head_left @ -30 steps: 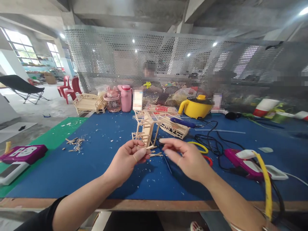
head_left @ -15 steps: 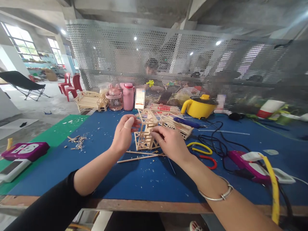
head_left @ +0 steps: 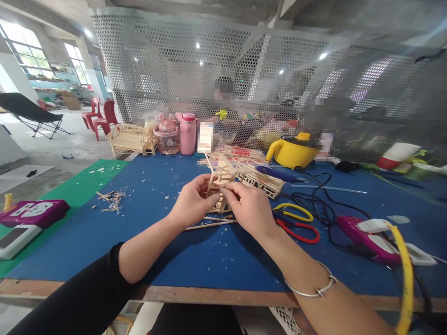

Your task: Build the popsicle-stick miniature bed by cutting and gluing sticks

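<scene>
Your left hand (head_left: 195,201) has come down and in from beside the model (head_left: 223,174) since half a second ago, and it now meets the frame on its left; your right hand (head_left: 252,208) has stayed at the near right. The model, a small open frame of thin wooden sticks, sits mid-mat between your hands, its base partly hidden; the blue mat (head_left: 157,260) runs toward you. Your left thumb and fingers bend around the left post, pinching it. Your right thumb and forefinger are drawn close together at the front, but whether they squeeze a stick or only rest against one, you can't tell from here. Loose sticks (head_left: 209,226) lie just in front, the scissors (head_left: 298,231) to the right, and the blue tool (head_left: 275,174) behind, beside a flatter railing (head_left: 260,181). Judging by its thin sticks, the model should feel very light, stiff along each length yet fragile at the joints, dry rather than slippery. Best take it low, by the posts near the base, with light fingertips; the free upper ends look likely to snap or twist loose.
</scene>
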